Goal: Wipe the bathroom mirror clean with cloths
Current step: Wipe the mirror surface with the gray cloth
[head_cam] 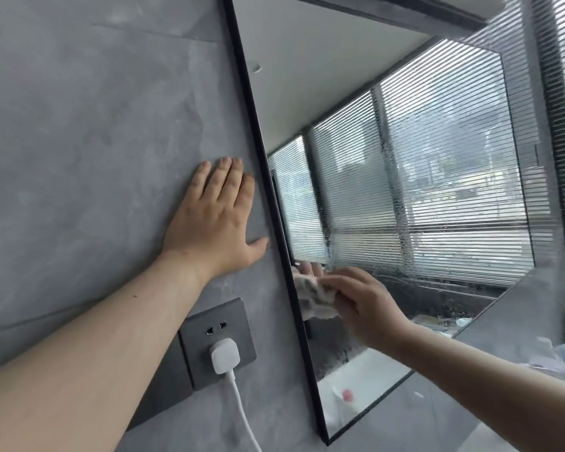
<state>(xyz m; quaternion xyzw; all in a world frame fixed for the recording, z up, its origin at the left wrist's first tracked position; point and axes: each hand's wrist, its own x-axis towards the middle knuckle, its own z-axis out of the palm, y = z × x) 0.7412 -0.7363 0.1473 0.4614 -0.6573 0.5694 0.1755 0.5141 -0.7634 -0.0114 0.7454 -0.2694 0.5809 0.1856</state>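
Observation:
A black-framed mirror (pixel 340 109) hangs on a grey wall and reflects window blinds. Wet streaks and droplets run down the glass in its middle and lower part. My right hand (pixel 362 305) grips a crumpled pale cloth (pixel 313 298) and presses it against the glass near the left frame edge, low on the mirror. My left hand (pixel 214 220) lies flat on the grey wall just left of the frame, fingers straight and pointing up, thumb close to the frame.
A grey wall socket (pixel 216 334) sits below my left hand, with a white plug (pixel 225 355) in it and a white cable hanging down. A second dark plate adjoins it on the left. The grey wall (pixel 79 141) fills the left side.

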